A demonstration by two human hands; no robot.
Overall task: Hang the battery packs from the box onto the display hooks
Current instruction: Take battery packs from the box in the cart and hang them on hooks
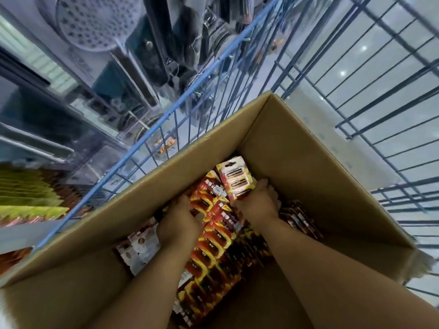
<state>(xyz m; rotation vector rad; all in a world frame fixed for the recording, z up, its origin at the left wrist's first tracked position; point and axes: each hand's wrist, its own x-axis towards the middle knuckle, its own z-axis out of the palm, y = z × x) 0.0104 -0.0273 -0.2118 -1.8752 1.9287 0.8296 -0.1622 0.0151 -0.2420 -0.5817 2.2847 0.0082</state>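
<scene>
Both my hands are down inside a large open cardboard box (297,143) that holds several red and yellow battery packs (209,248) in rows. My right hand (259,203) grips a small stack of battery packs (235,179), tilted up out of the pile, with black cells visible on the top card. My left hand (180,222) lies on the row of packs at the left, fingers curled over their top edges. Its fingertips are hidden among the packs.
The box sits in a blue wire cart (152,131). Beyond the cart's left side stand shelves with a boxed shower head (95,22) and yellow-green hanging packs (26,198). A pale tiled floor (380,55) shows through the cart's right side.
</scene>
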